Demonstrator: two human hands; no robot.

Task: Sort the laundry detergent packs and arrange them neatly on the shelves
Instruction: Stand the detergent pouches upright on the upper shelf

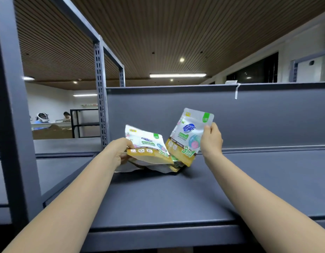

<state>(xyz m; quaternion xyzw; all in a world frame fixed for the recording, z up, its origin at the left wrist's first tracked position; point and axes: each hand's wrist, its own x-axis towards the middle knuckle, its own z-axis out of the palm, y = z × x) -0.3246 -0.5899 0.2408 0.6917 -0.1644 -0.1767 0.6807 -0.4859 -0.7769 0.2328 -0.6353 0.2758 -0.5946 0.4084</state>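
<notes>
on the grey shelf [158, 198], our left hand [119, 152] pinches the lower left corner of one detergent pack [147, 143], which leans back, long axis tipped toward the shelf's back panel [176, 110]. under it lie more packs [158, 168] flat on the shelf. to the right, our right hand [211, 137] grips a second pack [189, 136] by its right edge, nearly upright, top tilted right.

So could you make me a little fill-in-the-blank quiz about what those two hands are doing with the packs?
1. The right hand holds a pack by its ____ edge.
2. Each hand holds ____ pack.
3. The left hand grips the tilted pack above a ____ shelf.

Missing words: right; one; grey
</notes>
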